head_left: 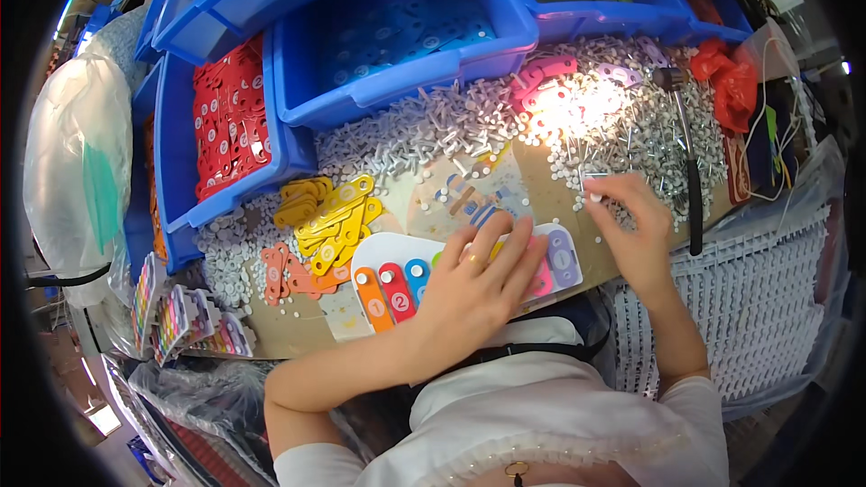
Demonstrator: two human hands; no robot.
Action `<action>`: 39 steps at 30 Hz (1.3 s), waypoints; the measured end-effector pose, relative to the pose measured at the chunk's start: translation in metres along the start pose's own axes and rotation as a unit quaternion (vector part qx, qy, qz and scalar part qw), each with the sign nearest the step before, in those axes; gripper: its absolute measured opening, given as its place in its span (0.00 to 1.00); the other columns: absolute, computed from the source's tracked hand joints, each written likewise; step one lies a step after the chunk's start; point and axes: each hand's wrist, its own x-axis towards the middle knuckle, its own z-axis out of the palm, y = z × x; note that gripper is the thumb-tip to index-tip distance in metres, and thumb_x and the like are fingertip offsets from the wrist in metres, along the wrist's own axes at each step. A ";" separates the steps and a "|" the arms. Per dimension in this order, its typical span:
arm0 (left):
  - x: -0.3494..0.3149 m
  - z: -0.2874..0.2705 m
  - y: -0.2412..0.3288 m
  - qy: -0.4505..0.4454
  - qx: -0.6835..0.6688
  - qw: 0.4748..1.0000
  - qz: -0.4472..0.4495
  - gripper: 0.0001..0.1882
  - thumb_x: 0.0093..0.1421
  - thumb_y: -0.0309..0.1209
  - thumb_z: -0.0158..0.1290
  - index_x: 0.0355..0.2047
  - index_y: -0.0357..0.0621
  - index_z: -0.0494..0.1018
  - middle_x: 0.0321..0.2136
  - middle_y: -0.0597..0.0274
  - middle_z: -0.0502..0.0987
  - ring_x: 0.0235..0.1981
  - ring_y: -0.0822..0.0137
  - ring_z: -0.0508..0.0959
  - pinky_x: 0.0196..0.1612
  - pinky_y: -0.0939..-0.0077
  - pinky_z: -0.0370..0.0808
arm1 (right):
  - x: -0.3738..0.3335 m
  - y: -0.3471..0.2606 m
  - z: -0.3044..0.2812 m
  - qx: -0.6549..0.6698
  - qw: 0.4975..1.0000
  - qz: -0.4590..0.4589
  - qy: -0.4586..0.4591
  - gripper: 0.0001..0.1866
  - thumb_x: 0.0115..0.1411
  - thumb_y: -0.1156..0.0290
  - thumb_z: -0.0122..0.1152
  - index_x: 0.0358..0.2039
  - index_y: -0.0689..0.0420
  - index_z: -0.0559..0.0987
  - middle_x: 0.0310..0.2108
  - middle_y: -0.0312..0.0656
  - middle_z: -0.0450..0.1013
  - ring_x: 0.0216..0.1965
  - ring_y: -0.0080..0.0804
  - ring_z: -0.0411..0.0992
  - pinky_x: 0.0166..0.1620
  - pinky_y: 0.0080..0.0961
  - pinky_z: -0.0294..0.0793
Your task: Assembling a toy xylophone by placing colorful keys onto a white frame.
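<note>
A toy xylophone [365, 252] with a white base and coloured bars lies at the table's near edge. Across its middle rests my left hand [483, 275], fingers stretched out over the bars and hiding several of them. Orange, red and blue bars show on its left side, pink and purple ones on its right. White round caps sit on some bars. To the right of the xylophone, my right hand [636, 221] is raised at the edge of the pin heap. Its thumb and forefinger pinch a small white pin [594, 197], partly hidden by the fingertips.
Loose white pins [424, 131] and shiny screws or nails [667, 144] cover the table's back. A black-handled hammer [692, 171] lies right. Yellow bars [338, 225] and coral bars [287, 272] are piled left. Blue bins [406, 72] stand behind; finished-looking xylophones [185, 320] stand left.
</note>
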 end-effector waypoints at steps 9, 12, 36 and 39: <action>-0.004 -0.002 0.003 0.025 -0.077 0.996 -0.036 0.25 0.53 0.39 0.61 0.51 0.48 0.74 0.53 0.64 0.72 0.56 0.56 0.67 0.50 0.60 0.65 | -0.024 -0.013 0.011 0.206 0.967 0.147 -0.016 0.09 0.51 0.81 0.68 0.33 0.61 0.81 0.31 0.41 0.78 0.31 0.25 0.76 0.36 0.20 0.75; -0.022 0.009 0.013 0.077 -0.094 0.993 -0.012 0.20 0.52 0.34 0.61 0.46 0.46 0.76 0.49 0.65 0.75 0.51 0.58 0.71 0.47 0.64 0.66 | -0.022 -0.011 0.012 0.169 0.982 0.081 -0.032 0.10 0.49 0.85 0.68 0.32 0.61 0.79 0.33 0.41 0.77 0.34 0.26 0.75 0.37 0.21 0.75; -0.026 -0.022 0.001 0.096 -0.117 0.988 -0.025 0.21 0.45 0.27 0.62 0.42 0.40 0.76 0.42 0.60 0.77 0.45 0.59 0.75 0.43 0.66 0.70 | 0.045 -0.021 0.031 -0.008 0.989 -0.134 -0.070 0.10 0.51 0.75 0.64 0.36 0.58 0.80 0.37 0.43 0.76 0.40 0.40 0.73 0.46 0.37 0.68; -0.014 -0.035 -0.020 0.082 -0.136 0.986 -0.047 0.16 0.47 0.24 0.61 0.39 0.38 0.76 0.38 0.59 0.77 0.41 0.56 0.76 0.42 0.64 0.72 | 0.071 -0.013 0.072 -0.033 0.979 -0.184 -0.082 0.07 0.51 0.74 0.64 0.32 0.58 0.78 0.32 0.43 0.74 0.37 0.42 0.72 0.45 0.38 0.69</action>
